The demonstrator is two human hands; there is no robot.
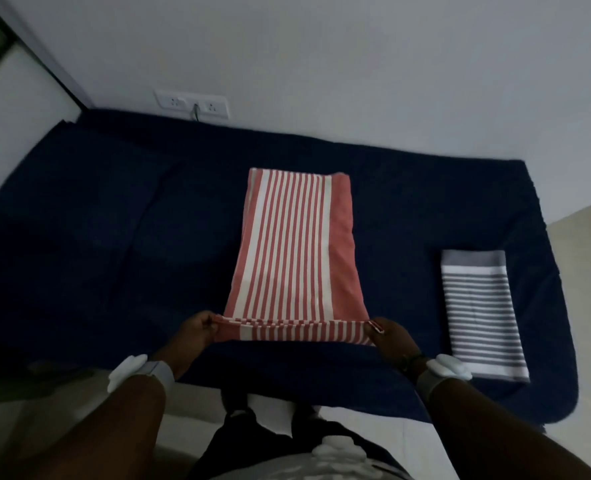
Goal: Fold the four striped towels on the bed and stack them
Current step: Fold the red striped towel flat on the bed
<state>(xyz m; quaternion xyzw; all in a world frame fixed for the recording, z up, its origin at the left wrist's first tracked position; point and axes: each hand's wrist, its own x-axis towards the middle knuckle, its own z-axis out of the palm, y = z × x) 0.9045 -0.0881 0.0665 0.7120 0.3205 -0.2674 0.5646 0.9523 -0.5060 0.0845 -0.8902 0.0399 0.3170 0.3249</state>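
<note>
Red-and-white striped towel being held at its near edge, mid-bed.

The towel is lying lengthwise on the dark blue bed cover; its near corners are being pinched by the left hand and right hand, with the near edge lifted. A folded grey-and-white striped towel is lying well apart, to the right.

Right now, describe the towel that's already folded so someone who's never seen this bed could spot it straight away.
Start at the dark blue bed along the white wall. Go to its right side, near the edge closest to the person. There lies the grey towel, a narrow flat rectangle with grey and white stripes, untouched, whereas the red-striped towel lies mid-bed with its near end held by both hands.
</note>
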